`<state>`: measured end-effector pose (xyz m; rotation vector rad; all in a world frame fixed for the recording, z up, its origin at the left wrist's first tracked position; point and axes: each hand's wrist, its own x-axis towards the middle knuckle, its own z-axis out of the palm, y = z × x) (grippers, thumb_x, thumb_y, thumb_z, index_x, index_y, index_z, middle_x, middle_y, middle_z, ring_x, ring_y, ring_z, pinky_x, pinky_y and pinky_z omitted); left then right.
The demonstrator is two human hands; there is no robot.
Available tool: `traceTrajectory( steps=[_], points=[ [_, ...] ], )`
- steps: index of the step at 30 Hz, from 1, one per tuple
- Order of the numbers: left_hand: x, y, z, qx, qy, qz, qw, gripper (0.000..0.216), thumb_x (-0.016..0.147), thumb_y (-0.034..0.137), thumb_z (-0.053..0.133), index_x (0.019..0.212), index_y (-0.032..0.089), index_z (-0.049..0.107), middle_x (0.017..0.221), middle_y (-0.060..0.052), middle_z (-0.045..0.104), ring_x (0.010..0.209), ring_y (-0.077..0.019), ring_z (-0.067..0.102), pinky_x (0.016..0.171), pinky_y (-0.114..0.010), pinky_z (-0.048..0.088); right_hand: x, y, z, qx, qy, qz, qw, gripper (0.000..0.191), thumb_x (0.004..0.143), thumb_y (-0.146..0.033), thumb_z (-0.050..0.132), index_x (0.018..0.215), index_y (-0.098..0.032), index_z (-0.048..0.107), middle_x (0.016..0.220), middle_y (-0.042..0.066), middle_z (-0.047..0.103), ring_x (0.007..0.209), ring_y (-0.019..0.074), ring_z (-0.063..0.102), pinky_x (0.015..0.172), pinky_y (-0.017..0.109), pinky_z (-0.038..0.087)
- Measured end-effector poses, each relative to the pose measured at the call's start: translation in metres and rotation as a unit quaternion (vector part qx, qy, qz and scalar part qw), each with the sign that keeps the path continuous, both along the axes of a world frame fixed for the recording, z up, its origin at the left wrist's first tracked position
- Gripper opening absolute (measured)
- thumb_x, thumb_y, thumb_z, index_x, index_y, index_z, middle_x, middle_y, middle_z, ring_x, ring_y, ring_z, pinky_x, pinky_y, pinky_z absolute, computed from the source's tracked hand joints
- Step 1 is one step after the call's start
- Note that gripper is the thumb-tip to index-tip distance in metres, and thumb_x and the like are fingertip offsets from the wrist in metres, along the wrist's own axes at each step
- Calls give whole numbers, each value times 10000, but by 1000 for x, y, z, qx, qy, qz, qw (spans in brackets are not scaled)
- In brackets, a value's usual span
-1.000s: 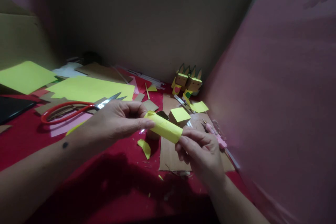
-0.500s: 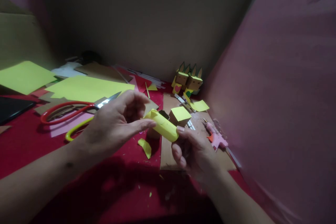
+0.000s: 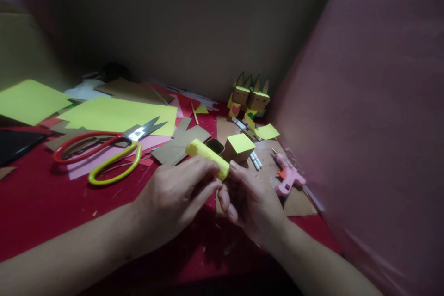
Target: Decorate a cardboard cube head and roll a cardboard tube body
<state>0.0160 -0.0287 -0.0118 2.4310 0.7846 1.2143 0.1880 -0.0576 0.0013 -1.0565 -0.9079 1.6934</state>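
A small yellow paper-covered piece, shaped like a rolled tube [image 3: 201, 149], slants between my two hands above the table. My right hand [image 3: 255, 201] pinches its lower right end between thumb and fingers. Across the near side of the tube lie the curled fingers of my left hand [image 3: 180, 189], which grip it close to the right fingertips. Just behind the tube stand a cardboard cube with a yellow top [image 3: 241, 144] and a dark-mouthed hollow cardboard piece [image 3: 215, 146]. My fingers cover part of the tube's lower side.
Scissors [image 3: 136, 133] with red and yellow handles lie left, on cut cardboard and yellow sheets [image 3: 121, 114]. A pink glue gun [image 3: 289, 173] rests right on a cardboard base [image 3: 301, 206]. Two cardboard figures [image 3: 250, 97] stand at the back. A pink wall [image 3: 374, 115] rises at right.
My left hand has moved right and down, from the tube's upper left end to near its lower right end. My right hand keeps its pinch. The scissors now show fully.
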Motion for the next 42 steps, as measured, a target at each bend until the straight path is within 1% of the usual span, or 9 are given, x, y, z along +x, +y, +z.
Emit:
traceTrajectory(
  steps=[4, 8, 15, 19, 25, 29, 33, 37, 42],
  points=[
    [1, -1, 2, 52, -6, 26, 998, 150, 996, 209, 515, 905, 184, 632, 742, -15, 657, 645, -141, 626, 563, -238, 455, 1, 0, -3, -15, 34, 44, 998, 559, 843, -693, 561, 590, -194, 536, 420, -23, 552, 290, 63, 379, 302, 188, 174],
    [1, -1, 4, 78, -9, 26, 997, 131, 996, 184, 525, 928, 167, 634, 731, -4, 638, 623, -125, 591, 563, -233, 432, 1, -1, -5, 5, 41, 77, 996, 608, 849, -760, 509, 619, -198, 547, 404, -27, 531, 293, 72, 365, 317, 207, 168],
    [3, -4, 3, 67, -21, 65, 995, 162, 992, 206, 538, 889, 164, 655, 722, -9, 662, 618, -129, 621, 576, -244, 459, 1, -2, -10, 32, 22, 104, 994, 617, 891, -769, 456, 741, -193, 618, 378, -48, 514, 261, 79, 321, 295, 210, 153],
    [5, -7, 4, 40, -22, 79, 996, 197, 992, 222, 544, 851, 168, 672, 692, -11, 679, 583, -133, 644, 533, -247, 469, -3, -4, -16, 56, -1, 118, 991, 713, 921, -778, 381, 621, -173, 611, 345, -42, 456, 266, 66, 309, 297, 199, 160],
    [7, -11, 6, 29, -36, 83, 995, 167, 972, 180, 542, 883, 183, 683, 704, -10, 712, 590, -145, 676, 520, -251, 494, -6, -5, -14, 65, 31, 106, 992, 610, 907, -744, 467, 752, -178, 632, 485, -17, 624, 295, 64, 377, 298, 179, 187],
    [6, -7, 4, 39, -20, 82, 996, 182, 977, 205, 538, 849, 174, 665, 684, -6, 682, 564, -138, 648, 516, -249, 484, -3, -1, -13, 45, 26, 128, 990, 706, 934, -713, 440, 551, -147, 615, 355, -28, 465, 282, 51, 330, 297, 181, 169],
    [4, -7, 2, 93, 14, 85, 992, 180, 1008, 210, 498, 920, 168, 650, 730, -11, 666, 637, -149, 657, 529, -251, 451, -1, 3, -14, 19, 77, 109, 991, 625, 915, -693, 488, 613, -161, 619, 379, -23, 527, 272, 64, 376, 284, 186, 200],
    [-4, -15, 3, 138, 81, 115, 980, 144, 1017, 212, 485, 938, 173, 600, 767, -22, 636, 639, -172, 620, 544, -294, 420, -6, 1, -11, -17, 121, 135, 983, 539, 906, -623, 566, 625, -164, 597, 394, -28, 555, 248, 50, 346, 258, 177, 192],
    [-21, -27, 13, 186, 132, 191, 955, 159, 993, 248, 519, 1105, 155, 581, 1009, -127, 631, 918, -293, 601, 795, -424, 487, -15, -4, -8, -29, 123, 101, 987, 324, 868, -452, 683, 728, -168, 616, 422, -51, 582, 259, 43, 346, 264, 153, 219]
  ],
)
